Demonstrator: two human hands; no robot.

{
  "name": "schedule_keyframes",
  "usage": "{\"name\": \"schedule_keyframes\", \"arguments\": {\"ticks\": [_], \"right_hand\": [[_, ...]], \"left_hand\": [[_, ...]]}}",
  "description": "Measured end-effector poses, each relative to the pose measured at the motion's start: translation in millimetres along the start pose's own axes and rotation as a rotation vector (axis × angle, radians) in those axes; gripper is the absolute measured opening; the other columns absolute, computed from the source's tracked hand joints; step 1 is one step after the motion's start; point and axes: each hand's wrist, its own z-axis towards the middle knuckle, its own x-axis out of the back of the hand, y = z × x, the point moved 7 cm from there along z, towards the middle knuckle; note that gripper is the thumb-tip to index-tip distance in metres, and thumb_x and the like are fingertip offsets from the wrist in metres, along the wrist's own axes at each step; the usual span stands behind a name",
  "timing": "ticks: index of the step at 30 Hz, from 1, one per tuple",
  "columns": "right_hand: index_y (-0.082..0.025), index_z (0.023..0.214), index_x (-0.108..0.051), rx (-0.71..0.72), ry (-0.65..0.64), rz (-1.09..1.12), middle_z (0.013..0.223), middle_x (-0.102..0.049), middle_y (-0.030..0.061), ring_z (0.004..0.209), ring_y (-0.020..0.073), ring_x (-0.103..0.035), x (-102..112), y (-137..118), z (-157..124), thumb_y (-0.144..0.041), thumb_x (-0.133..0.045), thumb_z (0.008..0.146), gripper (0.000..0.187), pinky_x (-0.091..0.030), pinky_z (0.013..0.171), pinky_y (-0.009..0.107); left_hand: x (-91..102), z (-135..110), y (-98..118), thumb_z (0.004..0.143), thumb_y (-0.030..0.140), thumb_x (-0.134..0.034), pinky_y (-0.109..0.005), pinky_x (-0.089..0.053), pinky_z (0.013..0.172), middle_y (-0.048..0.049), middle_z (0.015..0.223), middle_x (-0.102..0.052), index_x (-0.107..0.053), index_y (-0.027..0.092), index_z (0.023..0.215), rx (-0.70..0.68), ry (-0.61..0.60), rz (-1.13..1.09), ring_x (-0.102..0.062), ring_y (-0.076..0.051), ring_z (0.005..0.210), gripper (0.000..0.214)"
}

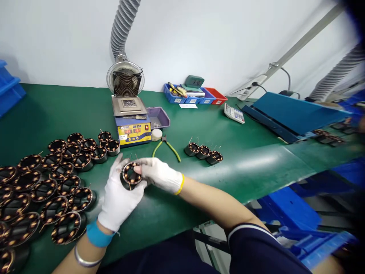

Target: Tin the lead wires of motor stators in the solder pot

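A ring-shaped motor stator with copper windings is held above the green table in front of me. My left hand, in a white glove, wraps round its left and lower side. From the right, my gloved right hand pinches its rim, a bare fingertip showing at the stator's edge. Thin wire ends stick up from the stator's top. Beyond my hands lie side cutters with green handles, their jaws pointing away. Left of my left hand stand many like stators in rows.
Behind the cutters sits a yellow and blue solder pot under a fume duct. A small round tub and a purple tray adjoin it. Several stators stand to the right. Parts bins, a calculator and a blue panel lie farther back.
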Motion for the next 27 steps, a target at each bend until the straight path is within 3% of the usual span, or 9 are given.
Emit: {"name": "schedule_keyframes", "arguments": {"ticks": [2,4,7,10,16,23,27], "right_hand": [[-0.018,0.109,-0.064,0.098,0.168,-0.114,0.087,-0.069,0.0029,0.062,0.0118,-0.062,20.5,-34.9,11.7,-0.034,-0.074,0.07,0.043,-0.054,0.058,0.026],[-0.018,0.117,-0.062,0.244,0.366,-0.249,0.1,-0.069,0.0045,0.071,0.0132,-0.065,44.6,-81.2,27.0,-0.028,-0.073,0.07,0.049,-0.057,0.071,0.03],[-0.017,0.122,-0.06,0.546,0.576,-0.544,0.111,-0.068,0.0042,0.093,0.017,-0.066,69.2,-155.7,53.0,-0.027,-0.073,0.069,0.056,-0.052,0.093,0.035],[-0.014,0.125,-0.059,0.682,0.679,-0.764,0.109,-0.069,0.0051,0.101,0.02,-0.065,81.4,-200.4,83.4,-0.029,-0.071,0.069,0.06,-0.049,0.099,0.037],[-0.013,0.127,-0.057,0.687,0.778,-0.94,0.112,-0.068,0.007,0.104,0.0211,-0.064,88.9,-217.2,120.4,-0.032,-0.067,0.07,0.061,-0.049,0.098,0.034],[-0.016,0.126,-0.058,0.589,0.764,-1.05,0.115,-0.066,0.0065,0.108,0.0232,-0.062,88.9,-209.5,123.9,-0.04,-0.061,0.073,0.057,-0.048,0.098,0.035],[-0.018,0.123,-0.06,0.576,0.764,-1.058,0.112,-0.067,0.0055,0.106,0.0235,-0.063,88.3,-209.6,124.3,-0.04,-0.061,0.073,0.055,-0.049,0.096,0.035]], "left_hand": [[7.8,3.1,4.5,0.073,0.048,-0.066,-0.043,-0.036,0.112,-0.0186,0.151,-0.034,-0.041,0.009,0.137,-0.094,0.129,0.304,-0.039,-0.032,0.135,0.079],[10.3,7.3,3.4,0.074,0.05,-0.063,-0.051,-0.028,0.115,-0.023,0.153,-0.026,-0.035,0.004,0.141,-0.13,0.183,0.557,-0.028,-0.038,0.14,0.086],[10.8,14.4,-8.2,0.072,0.05,-0.061,-0.056,-0.025,0.112,-0.0271,0.151,-0.025,-0.035,0.001,0.14,-0.078,0.175,0.778,-0.027,-0.044,0.136,0.088],[8.1,18.6,-17.9,0.07,0.05,-0.061,-0.055,-0.025,0.11,-0.0292,0.148,-0.027,-0.035,-0.001,0.138,-0.05,0.151,0.902,-0.029,-0.044,0.134,0.089],[3.4,19.7,-27.1,0.071,0.049,-0.06,-0.056,-0.024,0.109,-0.0253,0.148,-0.028,-0.044,0.006,0.134,-0.022,0.144,0.984,-0.026,-0.041,0.135,0.079],[8.7,18.4,-20.7,0.076,0.054,-0.055,-0.057,-0.022,0.109,-0.0213,0.139,-0.041,-0.052,0.009,0.127,-0.046,0.186,0.91,-0.035,-0.039,0.126,0.069],[9.8,17.0,-14.4,0.078,0.056,-0.053,-0.054,-0.025,0.108,-0.0172,0.117,-0.055,-0.057,0.01,0.122,-0.077,0.177,0.871,-0.045,-0.036,0.112,0.063]]}}
